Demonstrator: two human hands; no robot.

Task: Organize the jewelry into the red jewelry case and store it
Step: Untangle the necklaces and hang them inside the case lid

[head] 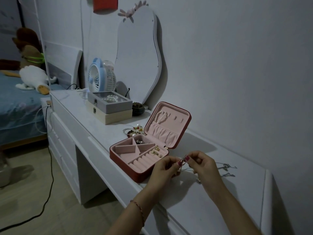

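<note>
The red jewelry case (118, 156) lies open on the white dresser, pink inside. A pearl bracelet (160, 117) hangs in its upright lid. Gold earrings (155, 152) and a dark piece (139, 141) lie in its compartments. Just right of the case, my left hand (163, 168) and my right hand (200, 164) pinch a small silver piece of jewelry (182, 161) between their fingertips, above the dresser top. A thin chain hangs down from it. Two silver pieces (227, 167) lie on the dresser to the right of my hands.
Bracelets and beads (135, 130) lie in a heap behind the case. Two stacked boxes (111, 107), the top one holding pearls, stand further left, with a blue fan (96, 77) and a wavy mirror (138, 56) behind. A black cable (49, 175) runs across the floor.
</note>
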